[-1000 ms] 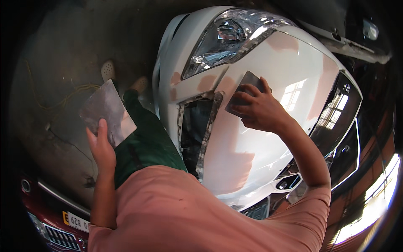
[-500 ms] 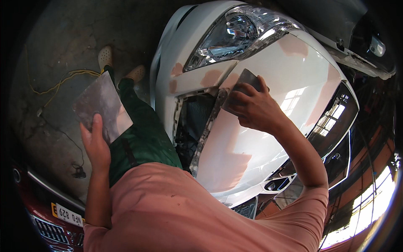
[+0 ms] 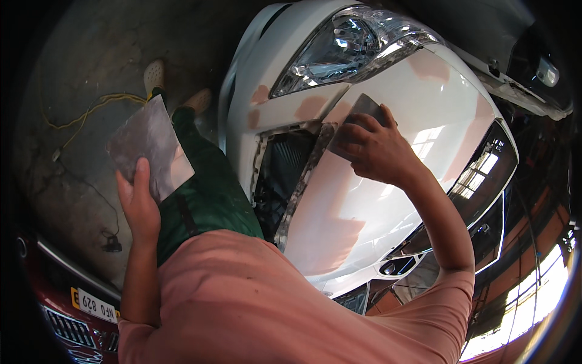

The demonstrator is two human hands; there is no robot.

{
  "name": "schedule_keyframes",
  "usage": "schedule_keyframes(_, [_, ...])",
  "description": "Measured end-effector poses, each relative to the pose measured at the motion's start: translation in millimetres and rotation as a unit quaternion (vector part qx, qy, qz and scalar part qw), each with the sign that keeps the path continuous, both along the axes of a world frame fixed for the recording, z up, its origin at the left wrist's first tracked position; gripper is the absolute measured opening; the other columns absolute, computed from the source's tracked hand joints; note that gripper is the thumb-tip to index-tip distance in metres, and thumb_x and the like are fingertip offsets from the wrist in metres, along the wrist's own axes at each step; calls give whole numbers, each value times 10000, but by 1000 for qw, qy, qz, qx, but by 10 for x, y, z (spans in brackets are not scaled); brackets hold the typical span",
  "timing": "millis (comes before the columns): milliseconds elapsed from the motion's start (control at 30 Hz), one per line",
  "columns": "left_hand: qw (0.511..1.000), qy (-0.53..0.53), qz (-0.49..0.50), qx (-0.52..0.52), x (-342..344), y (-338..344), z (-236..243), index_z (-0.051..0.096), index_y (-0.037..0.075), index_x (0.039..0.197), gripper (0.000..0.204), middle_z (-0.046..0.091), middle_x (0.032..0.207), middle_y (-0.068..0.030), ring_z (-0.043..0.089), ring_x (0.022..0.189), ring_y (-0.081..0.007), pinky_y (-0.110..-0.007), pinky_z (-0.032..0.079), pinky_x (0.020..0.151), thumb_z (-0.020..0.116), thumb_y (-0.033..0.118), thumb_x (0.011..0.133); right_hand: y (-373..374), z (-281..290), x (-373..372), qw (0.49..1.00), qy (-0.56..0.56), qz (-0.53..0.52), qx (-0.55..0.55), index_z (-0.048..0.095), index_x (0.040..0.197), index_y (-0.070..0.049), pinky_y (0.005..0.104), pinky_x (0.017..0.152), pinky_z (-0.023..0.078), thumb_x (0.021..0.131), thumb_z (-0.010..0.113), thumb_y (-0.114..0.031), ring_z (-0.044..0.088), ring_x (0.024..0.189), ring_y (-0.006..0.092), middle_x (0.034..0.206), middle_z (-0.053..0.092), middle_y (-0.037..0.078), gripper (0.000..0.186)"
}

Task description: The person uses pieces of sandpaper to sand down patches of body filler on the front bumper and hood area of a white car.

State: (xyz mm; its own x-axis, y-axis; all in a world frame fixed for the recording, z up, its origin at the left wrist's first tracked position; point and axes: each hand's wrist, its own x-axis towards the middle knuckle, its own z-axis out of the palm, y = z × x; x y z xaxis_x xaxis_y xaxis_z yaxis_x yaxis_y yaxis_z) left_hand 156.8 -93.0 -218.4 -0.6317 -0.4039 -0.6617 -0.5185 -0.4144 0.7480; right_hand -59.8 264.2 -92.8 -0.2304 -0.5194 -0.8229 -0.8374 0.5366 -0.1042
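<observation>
My left hand (image 3: 140, 203) grips a grey, smeared flat plate (image 3: 148, 142) by its near edge, thumb on top. A pale pinkish patch lies at the plate's right corner. My right hand (image 3: 382, 145) is closed round a dark, flat rectangular spreader (image 3: 350, 134), fingers spread across it. The spreader lies against the white car hood (image 3: 388, 194), at the edge beside the grille opening. Pinkish-brown filler patches (image 3: 342, 242) show on the hood, and smaller ones on the bumper (image 3: 242, 142). What is under the spreader is hidden.
A clear headlight (image 3: 339, 48) sits beyond my right hand. The grille opening (image 3: 284, 167) gapes beside my legs, with rough edges. A yellow cord (image 3: 91, 109) runs over the concrete floor at left. A dark red car (image 3: 54, 297) stands at lower left, a grey car (image 3: 485, 36) at upper right.
My right hand and the spreader have shifted slightly right and away from me along the hood. My left hand keeps the plate almost in place.
</observation>
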Motion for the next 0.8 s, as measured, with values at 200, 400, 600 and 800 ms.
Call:
schedule_keyframes(200, [998,-38,16,42,33,-21,15,440,-59,1417,459,543,1355,-137,541,1201,-202,-330,406,1045,533,210,1056,60,95,-92,999,-27,17,24,777,1090,-315,649,1189,233,764,716,-276,449,1360,197,1267,612,-53,334])
schedule_keyframes(400, [999,-22,-6,46,88,-51,-16,427,-57,1426,467,542,1361,-129,533,1216,-200,-331,396,1057,536,207,1057,-74,63,-202,1000,-11,4,13,750,1171,-298,639,1201,218,761,711,-256,464,1344,204,1304,610,-57,414])
schedule_keyframes(600, [998,-23,-8,53,27,-56,10,434,-59,1421,460,530,1383,-127,518,1237,-200,-330,382,1073,532,206,1058,-7,-109,-189,1000,2,-7,1,734,1197,-260,630,1207,217,758,701,-235,455,1359,209,1313,609,-56,442])
schedule_keyframes(800, [999,-14,3,47,19,6,59,467,-64,1372,404,565,1314,-122,529,1183,-178,-315,396,1044,527,181,1057,-33,129,-232,998,-22,0,67,737,1161,-236,636,1178,252,753,710,-268,478,1331,213,1317,596,-30,410])
